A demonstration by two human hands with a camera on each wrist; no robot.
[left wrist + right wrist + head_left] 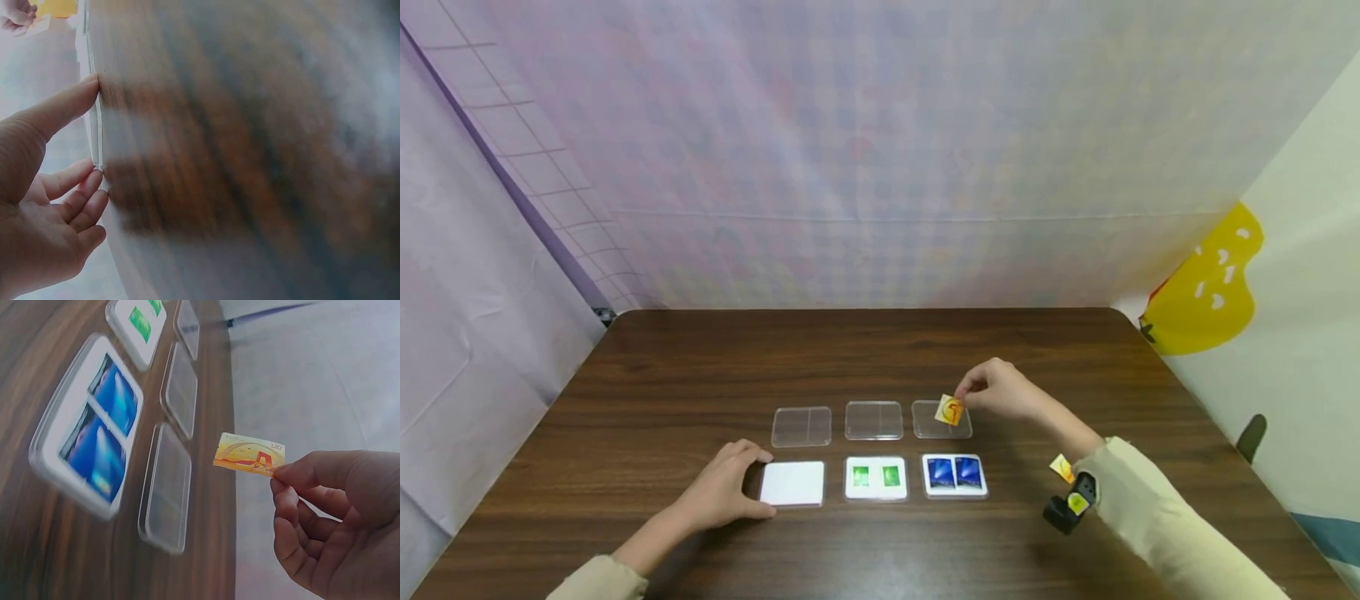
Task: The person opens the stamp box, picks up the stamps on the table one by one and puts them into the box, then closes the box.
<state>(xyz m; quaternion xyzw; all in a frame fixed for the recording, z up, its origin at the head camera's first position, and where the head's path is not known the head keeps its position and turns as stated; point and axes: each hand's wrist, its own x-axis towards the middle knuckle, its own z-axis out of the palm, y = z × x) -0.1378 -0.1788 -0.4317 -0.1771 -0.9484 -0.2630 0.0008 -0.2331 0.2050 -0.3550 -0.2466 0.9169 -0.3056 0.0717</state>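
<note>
A small yellow-orange postage stamp point(250, 454) is pinched at one corner between the thumb and index finger of my right hand point(1003, 392). It hangs above the right-hand clear plastic lid point(928, 422), apart from it in the right wrist view. My left hand point(722, 490) holds a white flat case point(793, 483) at its left side, thumb at the near corner and fingers at the far one. In the left wrist view, the thumb and fingertips point(92, 164) meet the case's thin edge.
A case with two green stamps point(876, 478) and one with two blue stamps point(955, 476) continue the front row. Behind lie two more clear lids, left point(802, 427) and middle point(873, 421). Another yellow stamp point(1062, 467) lies on the wooden table point(700, 358), near the right wrist.
</note>
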